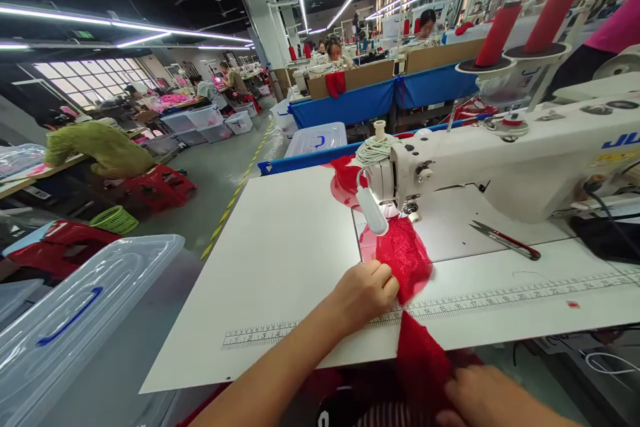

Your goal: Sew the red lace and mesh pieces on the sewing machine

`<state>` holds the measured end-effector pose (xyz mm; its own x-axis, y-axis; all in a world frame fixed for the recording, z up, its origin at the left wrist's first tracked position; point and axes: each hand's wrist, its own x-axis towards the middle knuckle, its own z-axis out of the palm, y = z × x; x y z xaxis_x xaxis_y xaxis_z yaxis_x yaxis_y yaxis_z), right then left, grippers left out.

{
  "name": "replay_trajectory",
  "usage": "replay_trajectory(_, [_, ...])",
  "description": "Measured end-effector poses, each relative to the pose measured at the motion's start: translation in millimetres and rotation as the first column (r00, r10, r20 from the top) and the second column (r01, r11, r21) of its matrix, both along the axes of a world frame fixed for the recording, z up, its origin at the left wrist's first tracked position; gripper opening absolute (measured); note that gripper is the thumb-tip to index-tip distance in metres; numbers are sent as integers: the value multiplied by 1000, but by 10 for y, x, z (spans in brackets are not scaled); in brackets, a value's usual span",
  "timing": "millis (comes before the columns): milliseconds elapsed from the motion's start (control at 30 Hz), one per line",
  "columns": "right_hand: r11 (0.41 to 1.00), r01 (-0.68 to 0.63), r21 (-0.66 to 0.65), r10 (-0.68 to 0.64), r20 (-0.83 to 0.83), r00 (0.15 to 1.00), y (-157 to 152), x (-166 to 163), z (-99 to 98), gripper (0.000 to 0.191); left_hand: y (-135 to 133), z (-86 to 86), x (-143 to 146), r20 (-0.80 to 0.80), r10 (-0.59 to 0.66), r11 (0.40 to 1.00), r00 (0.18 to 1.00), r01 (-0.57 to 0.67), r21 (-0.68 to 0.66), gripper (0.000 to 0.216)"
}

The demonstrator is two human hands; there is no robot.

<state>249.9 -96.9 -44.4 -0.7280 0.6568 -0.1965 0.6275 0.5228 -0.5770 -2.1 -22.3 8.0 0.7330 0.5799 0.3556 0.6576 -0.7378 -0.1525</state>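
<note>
My left hand (367, 290) is closed at the near edge of a red lace piece (403, 253), its curled fingers gripping the left corner. The lace lies on a sheer pink-red layer, and its far end is under the head of a white sewing machine (450, 160). Lower right, at the table's front edge, my right hand (483, 393) is closed on a red cloth (423, 360) that hangs from the edge toward my lap. Its fingertips are partly hidden in the folds. Behind the needle area, more red sheer fabric (346, 180) lies on the table.
Thread snips (507, 240) lie right of the needle area. A printed ruler (470, 303) runs along the front of the white table (265, 260). Red thread cones (500, 33) stand behind the machine. A lidded plastic bin (95, 313) is at left; other people sit at work farther off.
</note>
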Motion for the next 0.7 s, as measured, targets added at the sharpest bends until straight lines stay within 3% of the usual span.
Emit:
replay_trajectory(100, [992,-84,-95,89,50,995,294,100,508,28,0,42,-108,19,-13,1000,1000,13,-20,38])
replay_trajectory(133, [995,-84,-52,85,15,996,419,109,617,31,-7,70,-137,26,-11,999,1000,12,-37,37])
replay_trajectory(167, [995,-44,84,49,-54,997,551,102,680,28,-8,100,-158,29,-15,998,999,17,-58,36])
replay_trajectory(200, [964,18,265,13,-117,993,681,79,697,22,0,126,-169,27,-24,996,999,27,-81,35])
replay_trajectory(267, [810,48,585,41,-137,990,919,-8,621,44,37,156,-164,12,-52,992,999,53,-111,33])
replay_trajectory(333, [694,13,720,60,-76,995,1108,-113,478,54,86,150,-137,-7,-62,992,998,61,-109,34])
replay_trajectory(367, [674,4,739,57,-57,997,1185,-158,412,51,108,134,-121,-13,-49,994,999,47,-99,35])
replay_trajectory(533, [695,32,719,20,-63,998,1455,-238,332,32,170,-14,-64,10,115,990,993,-114,-85,32])
replay_trajectory(700, [757,-66,650,125,-46,991,1612,-268,497,46,228,-40,19,82,211,967,974,-196,-160,29])
